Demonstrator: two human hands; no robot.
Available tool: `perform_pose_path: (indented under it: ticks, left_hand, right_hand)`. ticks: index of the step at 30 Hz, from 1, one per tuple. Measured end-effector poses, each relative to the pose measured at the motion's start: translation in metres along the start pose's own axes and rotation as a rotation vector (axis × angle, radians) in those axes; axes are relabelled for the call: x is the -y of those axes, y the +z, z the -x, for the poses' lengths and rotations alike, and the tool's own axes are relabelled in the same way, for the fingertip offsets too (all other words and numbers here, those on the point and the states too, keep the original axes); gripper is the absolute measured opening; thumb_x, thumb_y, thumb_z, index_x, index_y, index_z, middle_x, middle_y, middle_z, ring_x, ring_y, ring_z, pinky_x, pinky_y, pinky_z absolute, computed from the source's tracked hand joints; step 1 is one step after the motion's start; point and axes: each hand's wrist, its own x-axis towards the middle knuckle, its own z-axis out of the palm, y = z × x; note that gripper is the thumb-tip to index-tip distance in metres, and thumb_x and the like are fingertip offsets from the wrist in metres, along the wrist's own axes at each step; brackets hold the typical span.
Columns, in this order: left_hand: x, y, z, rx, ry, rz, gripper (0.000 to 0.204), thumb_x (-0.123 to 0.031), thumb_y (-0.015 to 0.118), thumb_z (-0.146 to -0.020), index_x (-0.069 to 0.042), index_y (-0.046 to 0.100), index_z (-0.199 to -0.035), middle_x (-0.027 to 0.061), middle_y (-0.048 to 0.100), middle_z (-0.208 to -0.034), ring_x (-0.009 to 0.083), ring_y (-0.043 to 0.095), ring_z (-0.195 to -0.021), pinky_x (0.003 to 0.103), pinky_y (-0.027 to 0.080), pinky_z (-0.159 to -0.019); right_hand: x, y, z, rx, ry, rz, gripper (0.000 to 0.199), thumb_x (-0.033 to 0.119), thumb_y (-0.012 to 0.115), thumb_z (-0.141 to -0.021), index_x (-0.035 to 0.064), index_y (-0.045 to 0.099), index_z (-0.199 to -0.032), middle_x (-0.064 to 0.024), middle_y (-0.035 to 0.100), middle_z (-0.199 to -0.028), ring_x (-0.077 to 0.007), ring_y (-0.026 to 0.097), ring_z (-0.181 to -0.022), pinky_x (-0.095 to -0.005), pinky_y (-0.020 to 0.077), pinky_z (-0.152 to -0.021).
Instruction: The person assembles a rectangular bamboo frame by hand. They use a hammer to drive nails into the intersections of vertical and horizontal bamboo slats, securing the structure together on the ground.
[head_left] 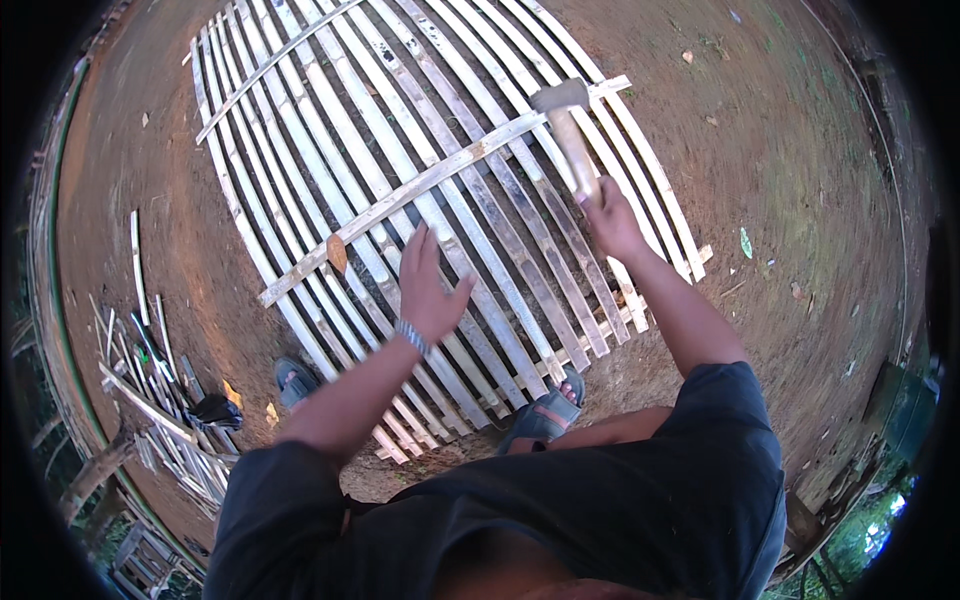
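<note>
Below me lies a panel of split bamboo slats (385,150), pale strips side by side with narrow gaps. A bamboo crosspiece (400,200) runs over its middle, slanting up to the right. My right hand (614,222) is closed round the wooden handle of a hammer (572,140). The hammer's broad dark head hangs above the crosspiece's right end; whether it touches is unclear. Over the slats, just below the crosspiece, my left hand (432,297) is stretched out with the thumb apart, holding nothing. A brown leaf (337,253) lies on the crosspiece's left part.
Another crosspiece (285,62) spans the panel's far end. My sandalled feet (545,415) stand at the near edge. On the left, a heap of bamboo offcuts (175,420) lies on the brown dirt ground (790,200), with a dark bag (215,410) among them.
</note>
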Motion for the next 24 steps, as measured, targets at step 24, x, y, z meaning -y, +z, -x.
perform_pose_path:
  ticks: [24]
  left_hand:
    - [-0.014, -0.002, -0.163, 0.522, 0.100, -0.594, 0.116, -0.060, 0.078, -0.082, 0.002, 0.022, -0.162, 0.0187, 0.009, -0.174, 0.0308, 0.015, -0.160, 0.051, 0.023, -0.128]
  right_hand:
    - [0.075, 0.041, -0.017, -0.161, -0.358, 0.133, 0.051, 0.015, 0.054, -0.103, 0.0012, 0.038, -0.150, -0.0334, 0.066, -0.117, -0.0520, 0.068, -0.098, -0.0575, 0.0541, -0.087]
